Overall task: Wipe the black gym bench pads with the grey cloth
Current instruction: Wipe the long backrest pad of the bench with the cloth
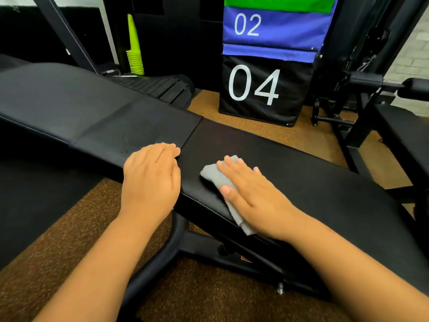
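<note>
Grey cloth (217,176) is lying flat under the pressing right hand (251,196); the unwiped-looking left pad (76,105) is stretching away leftward beyond the left hand (151,177), resting flat, empty

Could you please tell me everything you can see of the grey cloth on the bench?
The small grey cloth looks soft and felt-like and lies flat on the right-hand black padded bench pad, near the seam between the two pads. One end droops over the pad's near edge. The right hand presses on it with straight fingers, hiding its middle, so only its far corner and near end show. The left hand rests beside it without touching.
</note>
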Motion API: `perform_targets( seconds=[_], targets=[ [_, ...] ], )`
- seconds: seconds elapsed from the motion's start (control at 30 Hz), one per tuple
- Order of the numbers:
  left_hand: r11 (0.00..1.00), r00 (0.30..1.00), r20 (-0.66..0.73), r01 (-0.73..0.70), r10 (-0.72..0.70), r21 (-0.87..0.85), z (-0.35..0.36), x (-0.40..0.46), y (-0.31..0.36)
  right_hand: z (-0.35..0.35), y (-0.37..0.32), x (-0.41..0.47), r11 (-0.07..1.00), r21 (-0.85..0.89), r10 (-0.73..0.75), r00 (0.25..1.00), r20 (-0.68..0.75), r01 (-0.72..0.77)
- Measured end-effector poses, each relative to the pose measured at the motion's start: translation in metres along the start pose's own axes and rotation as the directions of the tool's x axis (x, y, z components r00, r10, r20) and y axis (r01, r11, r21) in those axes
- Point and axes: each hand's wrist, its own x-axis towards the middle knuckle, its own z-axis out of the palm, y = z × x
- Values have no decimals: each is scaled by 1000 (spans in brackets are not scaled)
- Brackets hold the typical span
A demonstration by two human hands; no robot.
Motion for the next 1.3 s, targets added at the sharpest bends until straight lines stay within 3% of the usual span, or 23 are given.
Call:
perform_targets(
  seconds=[0.1,0.23,0.3,0.37,0.43,0.5,0.6,0.73,0.8,0.87,0.93,1.07,1.17,1.3],
  targets=[
    [1000,1000,6,1,-1,-2,-1,-1,0,-7,45,26,984,68,162,987,-6,-162],
    [1000,1000,8,4,-4,-7,-1,-1,1,-19,85,60,902,58,431,900,-68,-428],
    [1000,1000,21,8,-8,-5,-1,0,1,-15,63,65,922,-34,379,918,-114,-385],
    [1000,999,36,20,-20,-3,-1,0,1,-5,23,57,976,-62,198,970,-139,-209],
    [1000,999,38,30,-29,-6,-2,0,2,5,-12,39,998,-37,40,994,-102,-44],
    [1000,999,39,28,-28,-11,-2,0,1,8,-20,25,1000,-10,-17,999,-39,17],
    [1000,999,31,13,-13,-2,-1,0,0,-1,14,38,999,29,44,999,-10,-44],
    [1000,999,32,5,-5,-5,-1,0,-1,-16,85,76,943,-7,328,934,-139,-332],
    [1000,1000,29,3,-3,-3,-1,0,-1,-19,98,86,893,-35,442,888,-123,-449],
    [1000,1000,23,2,-2,-3,-1,0,-1,-15,85,90,901,-99,411,904,-120,-423],
    [1000,1000,20,6,-6,-4,-1,0,-1,-6,55,87,950,-154,259,961,-100,-272],
    [1000,999,27,17,-17,8,-1,1,1,4,12,60,997,-59,56,998,-40,-58],
    [1000,999,38,18,-19,15,-1,2,1,-2,28,66,995,-10,104,995,-5,-104],
    [1000,999,47,17,-18,8,-1,1,0,-12,73,101,963,-21,267,961,-66,-269]
  ],
)
